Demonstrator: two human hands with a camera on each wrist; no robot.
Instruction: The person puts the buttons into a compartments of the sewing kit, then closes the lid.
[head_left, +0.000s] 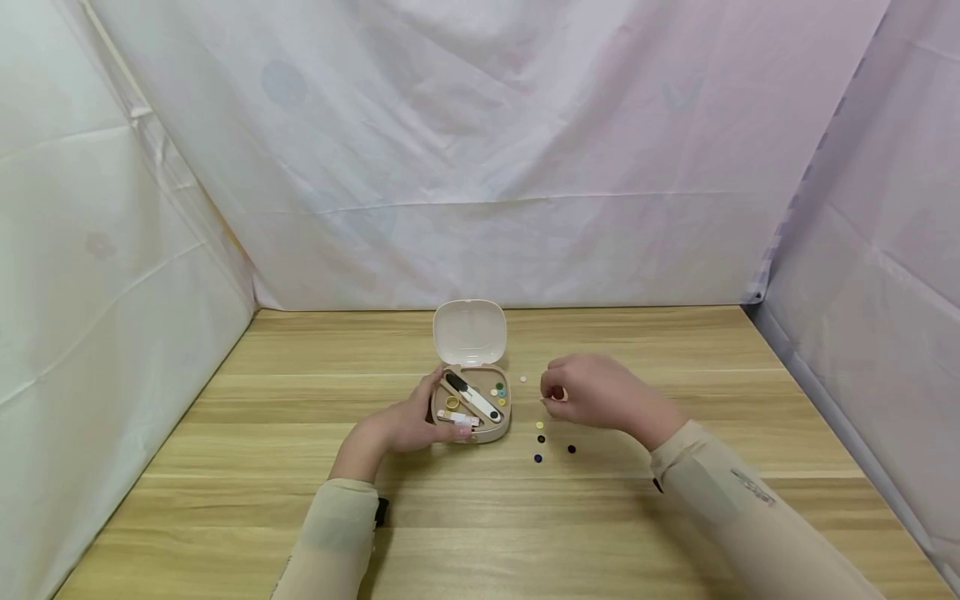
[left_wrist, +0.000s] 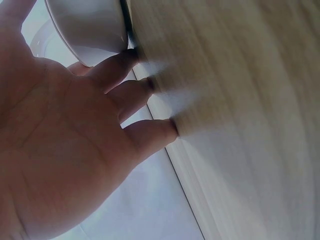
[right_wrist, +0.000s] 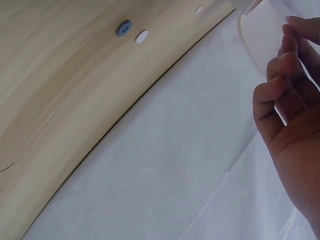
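Observation:
An opened beige sewing box (head_left: 492, 434) stands on the table in the head view, lid (head_left: 470, 332) raised at the back. Inside lie white-handled scissors (head_left: 474, 398), a gold ring-like thimble (head_left: 452, 402), a small pale packet (head_left: 459, 418) and several coloured buttons (head_left: 502, 392). My left hand (head_left: 412, 423) grips the box's left side, thumb at its front; its other fingertips touch the table in the left wrist view. Right of the box, my right hand (head_left: 596, 390) hovers above the table, thumb and index tips together. Whether a button is between them cannot be made out.
Loose buttons lie right of the box: a white one (head_left: 523, 379), a yellow one (head_left: 539, 425), a black one (head_left: 542, 439) and blue ones (head_left: 537, 458). The right wrist view shows a grey-blue button (right_wrist: 124, 28) beside a white one. Pale cloth (head_left: 480, 150) hangs behind the table.

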